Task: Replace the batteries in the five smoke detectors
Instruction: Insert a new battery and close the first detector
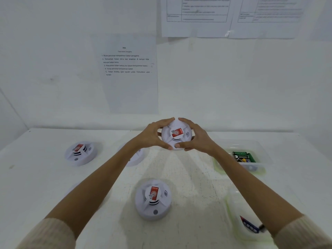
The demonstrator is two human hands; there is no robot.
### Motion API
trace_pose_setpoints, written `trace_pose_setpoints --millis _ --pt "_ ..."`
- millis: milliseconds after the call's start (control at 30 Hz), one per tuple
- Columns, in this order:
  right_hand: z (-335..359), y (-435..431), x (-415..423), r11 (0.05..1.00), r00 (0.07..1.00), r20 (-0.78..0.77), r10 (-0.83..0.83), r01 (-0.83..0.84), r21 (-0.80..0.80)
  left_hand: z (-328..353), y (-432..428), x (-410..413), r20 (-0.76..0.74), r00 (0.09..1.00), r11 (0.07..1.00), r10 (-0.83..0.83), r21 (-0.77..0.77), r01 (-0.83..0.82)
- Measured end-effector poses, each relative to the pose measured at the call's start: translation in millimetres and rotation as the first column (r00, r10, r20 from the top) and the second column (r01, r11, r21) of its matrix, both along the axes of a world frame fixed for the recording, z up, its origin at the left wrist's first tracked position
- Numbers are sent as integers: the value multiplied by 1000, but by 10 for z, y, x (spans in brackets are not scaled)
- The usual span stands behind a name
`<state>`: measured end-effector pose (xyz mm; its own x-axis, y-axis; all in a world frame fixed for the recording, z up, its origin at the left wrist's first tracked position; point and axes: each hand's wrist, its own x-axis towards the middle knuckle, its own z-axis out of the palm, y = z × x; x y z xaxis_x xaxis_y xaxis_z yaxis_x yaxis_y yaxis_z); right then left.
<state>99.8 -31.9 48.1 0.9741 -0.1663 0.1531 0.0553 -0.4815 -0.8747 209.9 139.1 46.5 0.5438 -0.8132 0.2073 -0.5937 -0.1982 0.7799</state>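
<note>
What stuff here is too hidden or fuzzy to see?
Head view:
Smoke detector behind the left forearm: mostly covered.
Blue pack in the near tray: blurred, partly under the right forearm.
Top wall papers: cut by the edge, print too small.
Held detector: its underside faces away.

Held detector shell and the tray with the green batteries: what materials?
Detector: looks like moulded white plastic, matte; slotted vents, red sticker. Tray: probably clear glossy plastic; batteries show through its wall, rim glints.

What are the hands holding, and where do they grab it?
Both the left hand and right hand hold one smoke detector by its round rim.
</note>
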Motion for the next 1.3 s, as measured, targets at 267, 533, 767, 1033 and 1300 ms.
trace_pose_setpoints --millis 267,533,767,1033,1300 --pt "30 14 48 999 1000 -24 0 -1 -51 36 -26 13 63 997 998 39 -54 -35" --pt "34 17 106 998 999 19 -41 42 -55 103 3 35 38 997 993 61 -104 -57" --pt "7 2 117 998 999 31 -43 44 -34 115 15 34 39 998 994 55 -97 -51" --pt "-8 -27 132 998 998 41 -57 57 -9 137 17 58 46 998 994 42 -99 -38" --pt "-50 -33 145 999 997 64 -48 47 12 125 34 68 58 997 995 41 -96 -36"
